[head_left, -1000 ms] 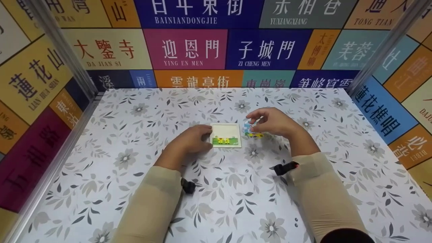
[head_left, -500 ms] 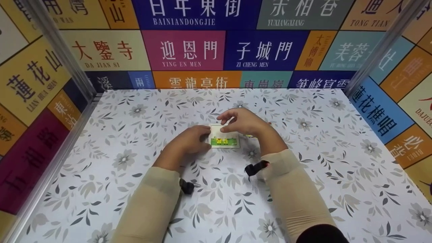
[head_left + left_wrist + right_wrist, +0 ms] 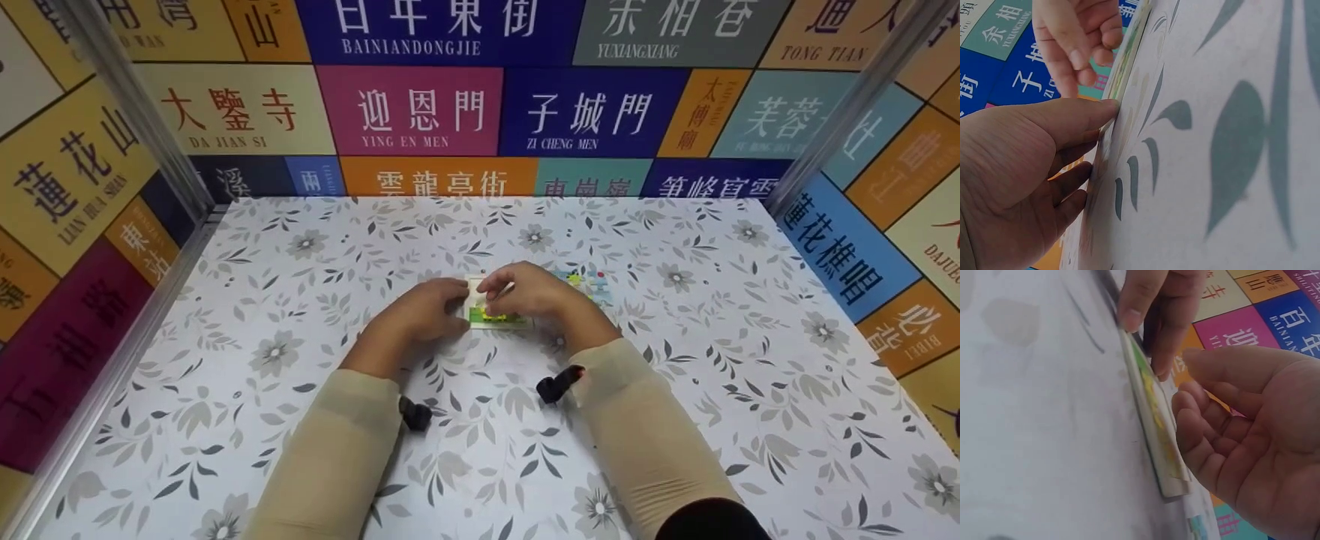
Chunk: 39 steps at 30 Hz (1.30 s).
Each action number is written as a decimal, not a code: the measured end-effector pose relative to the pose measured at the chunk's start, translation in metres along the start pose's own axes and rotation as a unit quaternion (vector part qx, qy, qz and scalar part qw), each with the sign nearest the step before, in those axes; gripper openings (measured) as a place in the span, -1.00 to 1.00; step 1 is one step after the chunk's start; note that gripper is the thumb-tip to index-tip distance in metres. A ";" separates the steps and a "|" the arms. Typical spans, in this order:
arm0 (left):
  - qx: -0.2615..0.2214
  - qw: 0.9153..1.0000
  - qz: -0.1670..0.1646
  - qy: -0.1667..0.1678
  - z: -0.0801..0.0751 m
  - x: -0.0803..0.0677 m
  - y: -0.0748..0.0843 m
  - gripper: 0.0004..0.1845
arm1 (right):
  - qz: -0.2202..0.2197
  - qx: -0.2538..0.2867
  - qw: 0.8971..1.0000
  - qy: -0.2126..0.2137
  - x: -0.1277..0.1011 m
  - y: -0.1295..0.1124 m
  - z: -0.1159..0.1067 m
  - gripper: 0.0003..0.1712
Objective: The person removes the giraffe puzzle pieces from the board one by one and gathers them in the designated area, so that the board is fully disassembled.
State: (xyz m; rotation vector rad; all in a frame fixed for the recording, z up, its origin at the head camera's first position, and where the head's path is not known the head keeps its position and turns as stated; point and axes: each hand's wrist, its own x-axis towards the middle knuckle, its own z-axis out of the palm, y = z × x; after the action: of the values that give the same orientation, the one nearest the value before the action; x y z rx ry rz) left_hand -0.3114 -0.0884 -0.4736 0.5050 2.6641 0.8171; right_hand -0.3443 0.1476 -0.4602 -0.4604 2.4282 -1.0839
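My left hand lies on the table with fingers curled; its thumb and fingertips press against the left edge of a small square puzzle board, pinching that edge. In the left wrist view the same fingers meet the thin side of the board. My right hand is over the board from the right, fingers bent down toward its face; the right wrist view shows my curled fingertips just beside the surface of the board. Whether they grip a piece I cannot tell.

The board lies flat near the middle of the table, mostly covered by my right hand. Its near strip shows green with small yellow figures. Just to the right and slightly farther away lie loose puzzle pieces, pale blue, white and yellow, apart from the board.

The table carries a white cover printed with grey leaves and flowers. Beige sleeves cover both forearms, each with a black wrist strap.

The far wall is tiled with coloured signs. Legible: "BAINIANDONGJIE" on dark blue, "YUXIANGXIANG" on grey-green, "DA JIAN SI" with 大鑒寺 on cream, "YING EN MEN" with 迎恩門 on magenta, "ZI CHENG MEN" with 子城門 on dark blue. The left wall reads "LIAN HUA SHAN"; the right wall shows 蓮花樵唱 on blue.
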 end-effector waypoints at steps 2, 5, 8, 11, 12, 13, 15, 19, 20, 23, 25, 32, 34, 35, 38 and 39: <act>0.001 1.000 0.005 -0.002 -0.001 0.000 0.001 -0.33 | 0.003 -0.009 1.000 -0.008 0.001 0.002 0.002 -0.53; 0.006 1.000 0.015 -0.004 -0.001 0.001 0.001 -0.34 | 0.011 -0.027 0.999 -0.015 0.003 0.004 0.003 -0.51; 0.008 1.000 0.019 -0.004 -0.001 0.002 0.000 -0.35 | 0.013 -0.043 0.999 -0.021 0.003 0.002 0.004 -0.47; 0.010 1.000 0.019 -0.005 -0.002 0.001 0.000 -0.35 | 0.012 -0.062 0.998 -0.027 0.003 0.001 0.005 -0.44; 0.011 1.000 0.020 -0.006 -0.002 0.001 0.000 -0.36 | 0.012 -0.068 0.997 -0.028 0.003 0.000 0.006 -0.43; 0.011 1.000 0.021 -0.006 -0.002 0.001 0.000 -0.36 | 0.012 -0.074 0.997 -0.029 0.003 0.000 0.006 -0.43; 0.013 1.000 0.024 -0.008 -0.003 0.001 0.001 -0.36 | 0.011 -0.083 0.996 -0.030 0.003 -0.002 0.007 -0.43; 0.019 0.999 0.035 -0.007 -0.003 0.000 0.001 -0.36 | 0.014 -0.088 0.995 -0.032 0.002 -0.003 0.010 -0.47; 0.021 0.999 0.038 -0.007 -0.003 0.000 0.000 -0.36 | 0.015 -0.088 0.995 -0.032 0.002 -0.003 0.010 -0.48; 0.023 0.999 0.044 -0.005 -0.003 0.000 0.001 -0.36 | 0.019 -0.084 0.996 -0.028 0.001 -0.003 0.011 -0.51; 0.016 0.999 0.039 -0.007 -0.003 -0.001 0.001 -0.36 | 0.018 -0.076 0.997 -0.024 0.001 -0.004 0.012 -0.52; 0.008 1.000 0.026 -0.011 -0.003 -0.003 0.002 -0.35 | 0.011 -0.062 0.998 -0.020 0.002 -0.004 0.014 -0.51; 0.008 1.000 0.024 -0.011 -0.003 -0.003 0.002 -0.36 | 0.010 -0.062 0.998 -0.017 0.002 -0.005 0.015 -0.52; 0.009 1.000 0.023 -0.011 -0.003 -0.003 0.002 -0.36 | 0.010 -0.061 0.998 -0.016 0.002 -0.005 0.015 -0.52; 0.013 1.000 0.023 -0.013 -0.003 -0.003 0.002 -0.37 | 0.010 -0.056 0.998 -0.012 0.002 -0.006 0.017 -0.51; 0.015 1.000 0.024 -0.013 -0.003 -0.003 0.002 -0.37 | 0.009 -0.055 0.998 -0.009 0.001 -0.007 0.017 -0.51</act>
State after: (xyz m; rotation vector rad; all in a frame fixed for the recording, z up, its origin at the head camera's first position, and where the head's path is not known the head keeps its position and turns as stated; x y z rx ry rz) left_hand -0.3099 -0.0899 -0.4696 0.5844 2.6529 0.7784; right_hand -0.3359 0.1321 -0.4655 -0.4797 2.4788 -0.9384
